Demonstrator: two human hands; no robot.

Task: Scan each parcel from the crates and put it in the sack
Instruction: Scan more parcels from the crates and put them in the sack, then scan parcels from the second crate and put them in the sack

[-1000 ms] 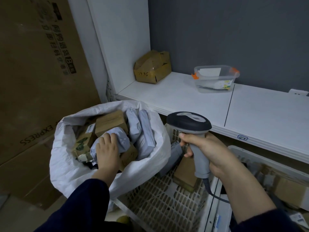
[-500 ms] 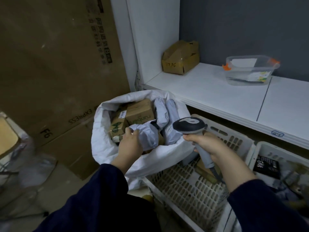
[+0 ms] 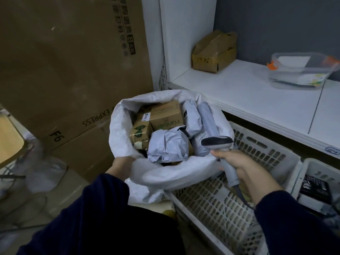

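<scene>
A white woven sack [image 3: 117, 129] stands open on the floor, full of grey mailer bags and brown boxes. A crumpled grey mailer [image 3: 168, 147] lies on top, beside a brown box [image 3: 166, 115] printed "runben". My left hand [image 3: 121, 163] grips the sack's near rim, its fingertips hidden in the fabric. My right hand [image 3: 237, 165] holds a grey barcode scanner [image 3: 218, 142] by its handle, the head over the sack's right edge. Two white slatted crates sit under the shelf: the near crate [image 3: 261, 150] and a second crate [image 3: 312, 166] with dark parcels.
A white shelf [image 3: 248, 92] carries a crumpled brown box [image 3: 214, 52] and a clear plastic tub [image 3: 301, 70]. Large cardboard cartons [image 3: 70, 70] stand behind the sack on the left. A wooden chair edge [image 3: 9, 137] and cables lie at far left.
My left hand has let go of the grey mailer and drawn back to grip the sack's near rim. The mailer now lies in the sack. The view has swung left.
</scene>
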